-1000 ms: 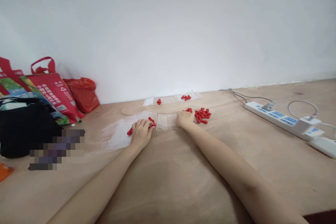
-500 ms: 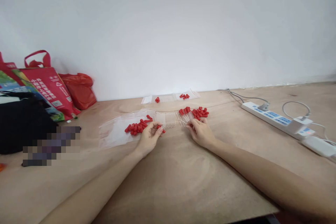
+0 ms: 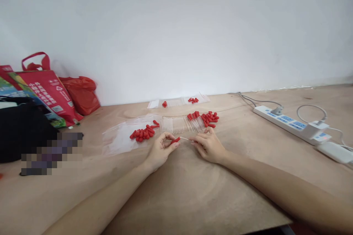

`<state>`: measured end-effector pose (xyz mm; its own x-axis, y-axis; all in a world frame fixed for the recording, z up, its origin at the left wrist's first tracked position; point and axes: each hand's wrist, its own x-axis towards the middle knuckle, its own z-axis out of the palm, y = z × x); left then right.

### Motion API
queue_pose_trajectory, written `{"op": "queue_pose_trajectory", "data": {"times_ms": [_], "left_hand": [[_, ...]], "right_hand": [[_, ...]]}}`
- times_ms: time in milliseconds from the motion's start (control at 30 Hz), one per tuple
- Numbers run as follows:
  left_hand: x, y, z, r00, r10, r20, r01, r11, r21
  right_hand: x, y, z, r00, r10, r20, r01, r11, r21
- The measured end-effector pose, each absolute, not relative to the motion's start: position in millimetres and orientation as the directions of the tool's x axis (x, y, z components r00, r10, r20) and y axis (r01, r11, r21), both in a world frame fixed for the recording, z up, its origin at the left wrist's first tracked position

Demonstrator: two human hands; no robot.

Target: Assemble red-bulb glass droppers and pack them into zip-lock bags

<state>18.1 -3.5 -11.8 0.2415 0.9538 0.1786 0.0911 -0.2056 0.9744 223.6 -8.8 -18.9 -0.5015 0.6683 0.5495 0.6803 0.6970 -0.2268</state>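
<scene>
Both hands have drawn back from the row of thin clear plastic tubes (image 3: pixel 178 124) toward the person. Left hand (image 3: pixel 161 151) pinches a small red rubber cap (image 3: pixel 175 140); right hand (image 3: pixel 209 147) pinches a single thin clear tube (image 3: pixel 186 139), its tip meeting the cap just above the plywood tabletop (image 3: pixel 193 191). Loose red caps (image 3: pixel 143 134) lie on a clear plastic bag (image 3: pixel 118 141) left of the row
</scene>
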Motion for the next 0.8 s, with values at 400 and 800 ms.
{"op": "queue_pose_trajectory", "data": {"times_ms": [400,800], "left_hand": [[13.8,-3.1,-13.1,0.374,0.857,0.355,0.374,-0.49,0.787],[15.7,-9.4,-5.5,0.555,0.63,0.543,0.576,-0.762,0.297]], "right_hand": [[225.5,-4.4,-18.6,-0.581,0.609,0.54,0.615,0.763,-0.2],[218.4,-9.5,-16.3,-0.559,0.566,0.606,0.635,0.762,-0.125]]}}
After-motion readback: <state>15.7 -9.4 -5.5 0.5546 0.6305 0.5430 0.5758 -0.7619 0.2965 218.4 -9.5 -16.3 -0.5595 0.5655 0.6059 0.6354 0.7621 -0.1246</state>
